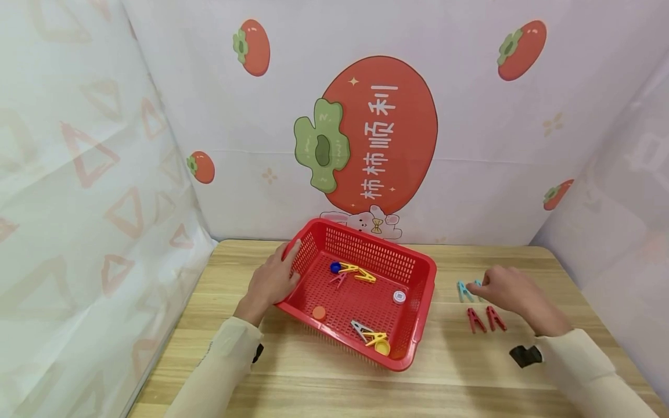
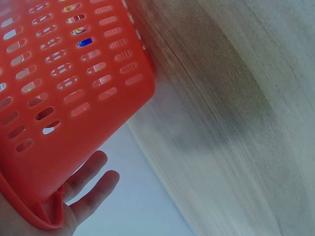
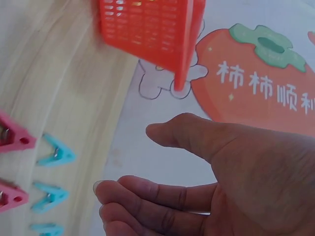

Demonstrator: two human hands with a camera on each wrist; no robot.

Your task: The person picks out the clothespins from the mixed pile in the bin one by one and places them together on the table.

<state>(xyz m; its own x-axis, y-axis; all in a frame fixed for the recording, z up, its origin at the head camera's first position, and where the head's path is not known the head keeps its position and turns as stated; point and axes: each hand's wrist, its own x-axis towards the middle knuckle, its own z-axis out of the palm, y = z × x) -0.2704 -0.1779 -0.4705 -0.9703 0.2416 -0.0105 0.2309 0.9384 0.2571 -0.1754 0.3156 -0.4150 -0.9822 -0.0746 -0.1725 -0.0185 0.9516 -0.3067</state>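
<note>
A: Where does the red basket (image 1: 424, 302) stand?

B: Toward the middle of the desk (image 1: 313, 383), one corner near the back edge. Its long axis runs left to right, slanting, the right end turned toward the front edge.

A: And the hands?

B: The person's left hand (image 1: 273, 280) grips the basket's left rim, two fingers showing outside the wall. The right hand (image 1: 509, 290) holds nothing, a gap between thumb and loosely bent fingers, above the desk's right side.

A: What lies there?

B: Three light blue clips (image 3: 60, 195) in a row beside two red clips (image 1: 474, 319), between basket and right edge. The red pair sits nearer the front edge. Their long axes run roughly front to back, narrow ends toward the back edge, legs spread toward the front.

A: Inside the basket?

B: Two yellow clips (image 1: 366, 277) and a blue cap (image 1: 335, 267) near the back wall; an orange cap (image 1: 319, 313) by the front wall; a white cap (image 1: 399, 297) toward the right wall.
</note>
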